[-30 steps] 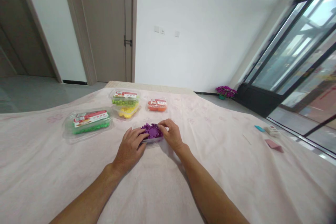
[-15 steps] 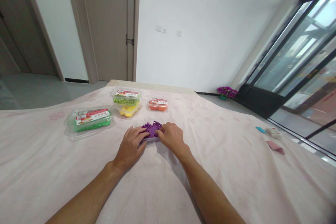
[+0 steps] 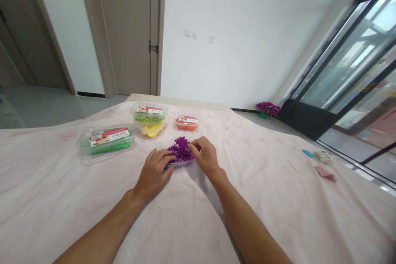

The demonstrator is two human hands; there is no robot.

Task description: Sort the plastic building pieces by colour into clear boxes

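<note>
A clear plastic box (image 3: 183,163) full of small purple plastic pieces (image 3: 178,155) sits on the cloth. My left hand (image 3: 157,165) grips its left side, thumb at the front and fingers over the rim. Between the thumb and fingers of my right hand (image 3: 204,154) is a flat purple toothed plate (image 3: 182,142), pinched by its right edge. The plate is tilted up above the heap at the back of the box. My right palm stays beside the box's right end.
Behind the box are a lidded box of orange pieces (image 3: 186,123), a box of yellow pieces (image 3: 151,130) and a light-green box (image 3: 150,114) overlapping it. A green box (image 3: 109,140) lies left. Far right are a pink cloth (image 3: 324,173), a blue item (image 3: 308,153) and a white item (image 3: 322,156).
My right hand has raised the purple plate from lying on the heap to a tilted position farther back, uncovering pieces below. My left hand stays in place on the box.
</note>
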